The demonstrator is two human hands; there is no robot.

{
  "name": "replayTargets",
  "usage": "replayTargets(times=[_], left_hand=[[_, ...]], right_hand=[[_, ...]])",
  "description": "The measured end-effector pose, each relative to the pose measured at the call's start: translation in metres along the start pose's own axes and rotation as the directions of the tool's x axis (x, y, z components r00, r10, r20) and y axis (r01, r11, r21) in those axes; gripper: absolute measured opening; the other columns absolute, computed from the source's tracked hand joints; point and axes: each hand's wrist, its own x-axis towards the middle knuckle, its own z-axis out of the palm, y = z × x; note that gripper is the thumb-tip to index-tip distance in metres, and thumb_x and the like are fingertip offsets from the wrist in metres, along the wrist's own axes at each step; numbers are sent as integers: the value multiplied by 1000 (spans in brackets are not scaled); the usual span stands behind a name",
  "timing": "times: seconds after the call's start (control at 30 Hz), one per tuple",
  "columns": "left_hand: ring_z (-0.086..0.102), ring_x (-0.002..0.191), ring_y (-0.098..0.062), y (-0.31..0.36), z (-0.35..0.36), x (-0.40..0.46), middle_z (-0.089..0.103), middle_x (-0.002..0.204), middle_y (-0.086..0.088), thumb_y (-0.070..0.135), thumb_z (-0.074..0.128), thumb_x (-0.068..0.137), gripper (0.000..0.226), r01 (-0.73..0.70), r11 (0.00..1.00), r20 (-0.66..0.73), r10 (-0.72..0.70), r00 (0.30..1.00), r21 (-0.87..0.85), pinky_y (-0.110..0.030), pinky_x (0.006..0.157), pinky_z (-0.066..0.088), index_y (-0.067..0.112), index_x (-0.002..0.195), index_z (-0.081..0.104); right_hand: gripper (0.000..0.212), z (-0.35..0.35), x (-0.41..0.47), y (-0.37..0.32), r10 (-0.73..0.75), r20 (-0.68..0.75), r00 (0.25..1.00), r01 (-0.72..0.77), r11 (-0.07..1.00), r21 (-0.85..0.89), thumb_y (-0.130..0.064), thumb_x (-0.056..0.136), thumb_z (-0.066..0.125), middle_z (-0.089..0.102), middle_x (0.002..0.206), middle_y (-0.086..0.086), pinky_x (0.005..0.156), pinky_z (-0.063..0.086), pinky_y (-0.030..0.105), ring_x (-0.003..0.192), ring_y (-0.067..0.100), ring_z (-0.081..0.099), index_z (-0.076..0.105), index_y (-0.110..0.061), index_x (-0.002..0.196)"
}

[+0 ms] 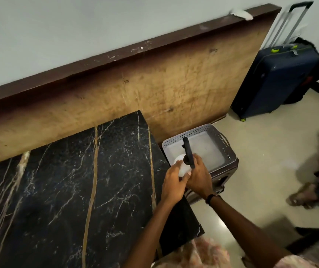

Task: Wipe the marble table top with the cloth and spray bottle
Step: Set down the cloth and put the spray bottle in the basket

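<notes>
Both hands hold the white spray bottle (182, 167) by the table's (77, 180) far right corner, above the gray basket (230, 151). The right hand (198, 177) grips the black trigger top; the left hand (174, 183) cups the body. Point the nozzle at the marble, squeeze gently. No cloth shows.

Both hands hold a white spray bottle (182, 167) with a black top, just past the end of the black marble table (68, 180); the left hand (173, 182) cups its side, the right hand (198, 176) grips its top above a grey basket (226, 149)
</notes>
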Motion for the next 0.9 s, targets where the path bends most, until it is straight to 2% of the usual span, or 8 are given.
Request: replayTargets(times=[0.13, 0.27, 0.33, 0.43, 0.57, 0.67, 0.8, 0.9], left_hand=[[44, 133, -25, -7, 18, 33, 43, 147, -8, 34, 55, 91, 59, 64, 998, 100, -64, 993, 2, -44, 109, 39, 21, 144, 34], [39, 136, -27, -10, 36, 65, 38, 151, -9, 30, 55, 92, 62, 204, 978, 199, -192, 961, -43, -47, 111, 36, 23, 147, 26], [37, 137, -29, -14, 48, 86, 35, 152, -9, 31, 54, 92, 64, 284, 955, 210, -262, 942, -82, -48, 112, 35, 25, 148, 21], [38, 136, -31, -24, 65, 116, 33, 153, -10, 35, 49, 94, 65, 394, 910, 197, -367, 909, -125, -46, 111, 36, 27, 149, 14], [43, 133, -32, -44, 88, 145, 38, 150, -13, 34, 45, 96, 65, 459, 882, 175, -438, 882, -103, -44, 109, 38, 26, 150, 9], [38, 137, -32, -55, 99, 155, 31, 154, -12, 31, 46, 96, 66, 493, 861, 147, -476, 867, -122, -45, 112, 35, 26, 150, 9], [42, 134, -33, -60, 106, 159, 30, 154, -12, 32, 47, 95, 68, 493, 858, 118, -480, 869, -145, -46, 108, 40, 30, 149, 6], [46, 130, -33, -62, 107, 159, 35, 151, -12, 33, 47, 94, 68, 488, 857, 107, -477, 873, -167, -49, 104, 44, 34, 148, 7]], right_hand=[[78, -1, 31, 31, 22, 86, 996, -28, 997, 65, -22, 68, 85, 52, 131, 18, 88, 51, 41, 113, 35, 55, 46, -2, 132], [80, 11, 62, 60, 53, 168, 984, -67, 995, 75, -8, 62, 87, 52, 130, 24, 90, 42, 30, 117, 38, 52, 46, 5, 129], [81, 27, 79, 81, 33, 205, 978, -47, 997, 66, -10, 61, 88, 51, 130, 23, 92, 47, 34, 116, 37, 52, 47, 4, 130], [79, 56, 100, 113, -12, 239, 971, 4, 999, 32, -9, 62, 87, 51, 129, 22, 87, 54, 50, 114, 38, 53, 48, 2, 130], [73, 90, 114, 143, -27, 239, 971, 17, 999, 45, -1, 67, 82, 51, 128, 25, 85, 56, 49, 112, 41, 55, 46, 5, 130], [66, 107, 121, 155, -37, 245, 969, 18, 997, 79, 5, 71, 75, 50, 126, 27, 84, 55, 52, 110, 41, 55, 45, 6, 130], [64, 116, 121, 161, 3, 227, 974, -33, 991, 130, -5, 74, 72, 47, 129, 29, 94, 49, 52, 115, 45, 50, 44, 6, 130], [69, 118, 119, 164, 8, 255, 967, -40, 992, 120, 1, 73, 75, 44, 131, 30, 97, 46, 58, 120, 46, 47, 41, 5, 133]])
